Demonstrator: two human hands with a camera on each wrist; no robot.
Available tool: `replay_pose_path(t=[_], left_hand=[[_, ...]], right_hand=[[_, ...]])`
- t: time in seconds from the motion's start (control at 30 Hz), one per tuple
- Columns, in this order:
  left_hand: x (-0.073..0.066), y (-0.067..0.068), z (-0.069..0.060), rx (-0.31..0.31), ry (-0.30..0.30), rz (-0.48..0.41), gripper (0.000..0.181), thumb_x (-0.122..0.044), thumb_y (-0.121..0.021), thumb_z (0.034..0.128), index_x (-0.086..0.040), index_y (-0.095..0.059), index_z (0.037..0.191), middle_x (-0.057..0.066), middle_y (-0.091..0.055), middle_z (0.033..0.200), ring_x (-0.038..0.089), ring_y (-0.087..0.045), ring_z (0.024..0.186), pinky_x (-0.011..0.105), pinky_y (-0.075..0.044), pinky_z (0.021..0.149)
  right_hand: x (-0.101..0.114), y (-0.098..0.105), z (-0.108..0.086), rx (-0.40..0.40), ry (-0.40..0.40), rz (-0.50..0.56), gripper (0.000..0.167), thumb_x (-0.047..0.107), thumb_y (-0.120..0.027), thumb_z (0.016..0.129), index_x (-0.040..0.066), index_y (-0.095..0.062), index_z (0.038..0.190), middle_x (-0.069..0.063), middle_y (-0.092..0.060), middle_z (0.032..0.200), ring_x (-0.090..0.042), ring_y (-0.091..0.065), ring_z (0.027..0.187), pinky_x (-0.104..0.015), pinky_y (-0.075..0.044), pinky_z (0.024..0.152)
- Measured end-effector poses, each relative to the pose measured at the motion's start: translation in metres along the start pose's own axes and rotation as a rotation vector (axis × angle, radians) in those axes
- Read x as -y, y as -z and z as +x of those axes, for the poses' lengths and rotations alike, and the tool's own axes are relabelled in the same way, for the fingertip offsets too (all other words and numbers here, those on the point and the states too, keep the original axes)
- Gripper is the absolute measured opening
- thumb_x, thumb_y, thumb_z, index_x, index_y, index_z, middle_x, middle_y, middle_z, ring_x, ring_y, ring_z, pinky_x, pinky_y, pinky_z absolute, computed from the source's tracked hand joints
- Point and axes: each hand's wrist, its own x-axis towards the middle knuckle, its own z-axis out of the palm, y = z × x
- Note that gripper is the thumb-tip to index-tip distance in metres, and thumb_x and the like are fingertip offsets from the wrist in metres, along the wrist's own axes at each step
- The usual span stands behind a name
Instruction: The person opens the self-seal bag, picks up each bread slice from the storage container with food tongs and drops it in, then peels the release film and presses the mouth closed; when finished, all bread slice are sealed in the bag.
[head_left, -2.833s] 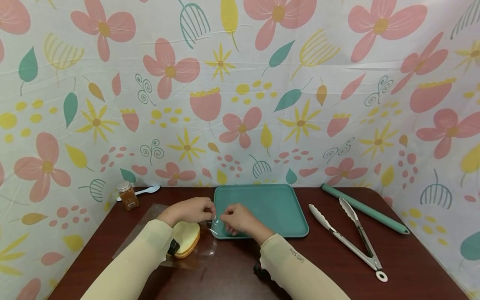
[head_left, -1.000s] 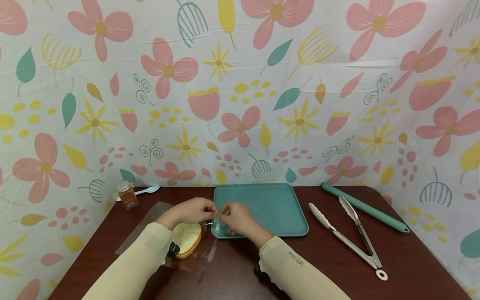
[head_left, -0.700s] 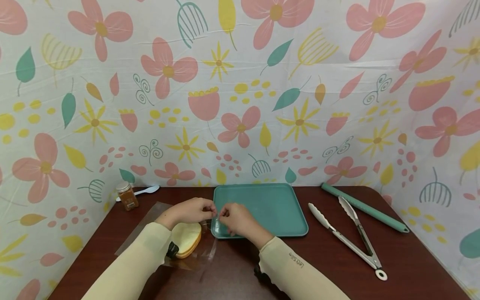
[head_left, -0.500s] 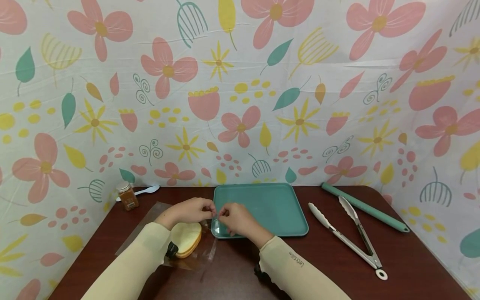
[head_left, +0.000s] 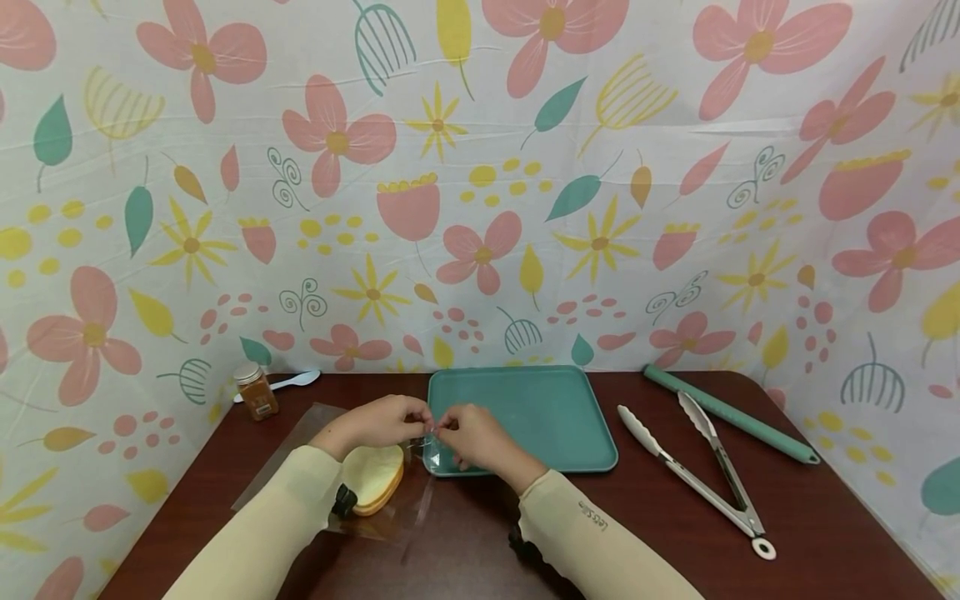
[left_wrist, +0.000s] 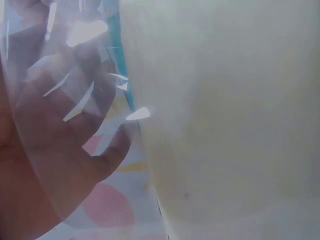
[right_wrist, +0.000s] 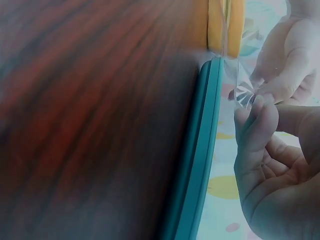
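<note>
Clear plastic film (head_left: 408, 504) lies over the table's left part, with a round, pale-topped, yellow-sided bread-like stack (head_left: 372, 479) on or inside it; which, I cannot tell. Above the tray's left edge, my left hand (head_left: 386, 419) and right hand (head_left: 476, 435) each pinch the film between thumb and fingertips, nearly touching. In the right wrist view, the gathered film (right_wrist: 245, 92) runs between the fingertips of the left hand (right_wrist: 290, 60) and the right hand (right_wrist: 272, 165). Through the plastic in the left wrist view shows the left palm (left_wrist: 55, 145), beside a large pale surface (left_wrist: 225, 110).
A teal tray (head_left: 525, 421) lies at the back centre. Open tongs (head_left: 701, 475) and a green stick-like roll (head_left: 731, 414) lie to the right. At the back left stand a spice-coloured jar (head_left: 256, 392) and a white spoon (head_left: 298, 380) lying behind it.
Both hands stay in nearly the same place, with small shifts of the fingertips against each other. The film between them has moved a little, and its left part has slid slightly right.
</note>
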Motion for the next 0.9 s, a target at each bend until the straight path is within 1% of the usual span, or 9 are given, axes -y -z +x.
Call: replay_pose_path(t=[0.17,0.3,0.37,0.43,0.5,0.6,0.73,0.9], left_hand=[[-0.0016,0.0004,-0.0008,-0.001,-0.003,0.011,0.018,-0.02,-0.059,0.1105,-0.02,-0.077,0.113,-0.002,-0.077,0.115,0.01,-0.067,0.096,0.031,-0.058,0.085],[-0.0042,0.0013,-0.002,0.004,-0.006,0.013,0.019,-0.021,-0.059,0.1108,-0.019,-0.077,0.115,-0.001,-0.076,0.118,0.01,-0.069,0.101,0.033,-0.059,0.088],[-0.0054,0.0016,-0.0025,0.006,-0.01,0.016,0.02,-0.021,-0.059,0.111,-0.019,-0.077,0.116,-0.001,-0.076,0.118,0.01,-0.07,0.102,0.032,-0.059,0.088],[-0.0061,0.0014,-0.0029,0.008,-0.014,0.019,0.02,-0.02,-0.059,0.1111,-0.018,-0.078,0.117,0.0,-0.076,0.119,0.009,-0.069,0.102,0.031,-0.059,0.088],[-0.0062,0.001,-0.0027,0.009,-0.022,0.021,0.02,-0.02,-0.059,0.1109,-0.017,-0.078,0.117,0.001,-0.076,0.119,0.007,-0.069,0.1,0.029,-0.059,0.087],[-0.0065,0.0002,-0.0025,0.009,-0.02,0.014,0.02,-0.02,-0.059,0.1106,-0.017,-0.078,0.118,0.001,-0.076,0.119,0.006,-0.068,0.097,0.027,-0.058,0.084],[-0.0068,-0.0004,-0.0024,0.007,-0.01,0.006,0.02,-0.018,-0.06,0.1103,-0.017,-0.078,0.117,0.0,-0.077,0.118,0.005,-0.068,0.095,0.027,-0.058,0.083],[-0.0063,-0.0009,-0.0019,0.006,-0.016,0.003,0.02,-0.017,-0.06,0.11,-0.015,-0.079,0.118,0.002,-0.077,0.118,0.007,-0.069,0.095,0.029,-0.059,0.083]], right_hand=[[-0.0007,0.0009,0.0014,0.005,0.007,0.012,0.022,0.023,-0.067,0.108,0.005,-0.078,0.102,-0.011,-0.074,0.084,-0.013,-0.063,0.051,-0.029,-0.059,0.051],[-0.0011,0.0009,0.0024,0.0,0.013,0.011,0.024,0.021,-0.065,0.108,0.005,-0.078,0.097,-0.011,-0.074,0.08,-0.012,-0.062,0.05,-0.028,-0.057,0.05],[-0.0013,0.0008,0.0026,-0.003,0.012,0.007,0.023,0.02,-0.065,0.108,0.005,-0.079,0.097,-0.009,-0.074,0.079,-0.013,-0.062,0.05,-0.028,-0.057,0.05],[-0.0012,0.0006,0.0027,-0.006,0.008,0.006,0.022,0.019,-0.065,0.108,0.006,-0.079,0.098,-0.009,-0.074,0.08,-0.013,-0.063,0.051,-0.03,-0.057,0.05],[-0.0008,0.0001,0.0026,-0.006,0.001,0.011,0.022,0.02,-0.065,0.108,0.005,-0.079,0.098,-0.01,-0.075,0.081,-0.014,-0.063,0.052,-0.032,-0.059,0.052],[0.0005,-0.001,0.0022,-0.018,-0.01,0.026,0.022,0.018,-0.066,0.108,0.005,-0.079,0.097,-0.01,-0.075,0.081,-0.013,-0.063,0.053,-0.033,-0.06,0.053],[0.0026,-0.0035,0.0021,-0.045,-0.03,0.047,0.023,0.017,-0.067,0.107,0.004,-0.079,0.092,-0.009,-0.075,0.076,-0.012,-0.063,0.052,-0.032,-0.06,0.052],[0.0029,-0.0067,0.0025,-0.073,-0.063,0.101,0.022,0.015,-0.068,0.105,0.003,-0.079,0.091,-0.008,-0.074,0.074,-0.013,-0.064,0.053,-0.03,-0.06,0.052]])
